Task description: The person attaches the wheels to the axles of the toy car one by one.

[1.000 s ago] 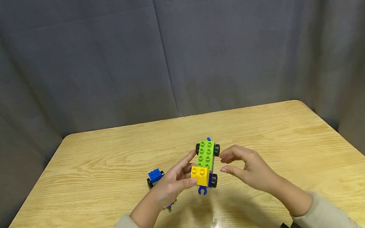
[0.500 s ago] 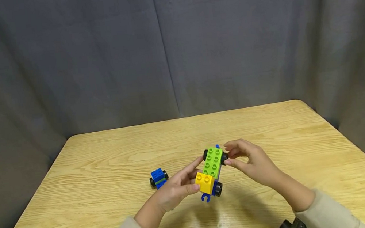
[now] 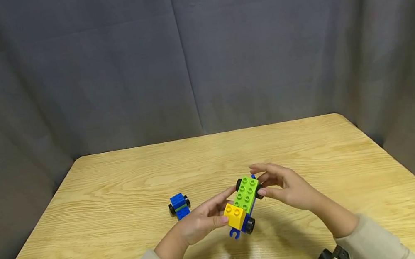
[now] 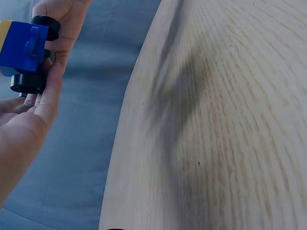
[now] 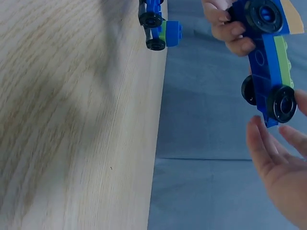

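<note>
A toy car (image 3: 245,196) of building blocks is held up over the table. It has a lime-green studded top, a yellow block, a blue base with a hook and black wheels. My left hand (image 3: 203,222) grips its near end, thumb on the yellow block. My right hand (image 3: 286,186) is at the far end, its thumb at a black wheel. The right wrist view shows the right hand's fingers (image 5: 263,148) fairly straight and spread below the car's end. In the left wrist view, the car's blue end (image 4: 24,48) with its hook faces the camera.
A second blue block vehicle (image 3: 179,203) with black wheels stands on the wooden table (image 3: 123,187), left of the left hand, partly hidden by it. A black device (image 3: 334,257) is at the right sleeve. A grey curtain (image 3: 141,69) hangs behind the table.
The toy car and my left hand have shifted right and nearer. My right hand came in from beside the car to its far wheel, then moved nearer along with it.
</note>
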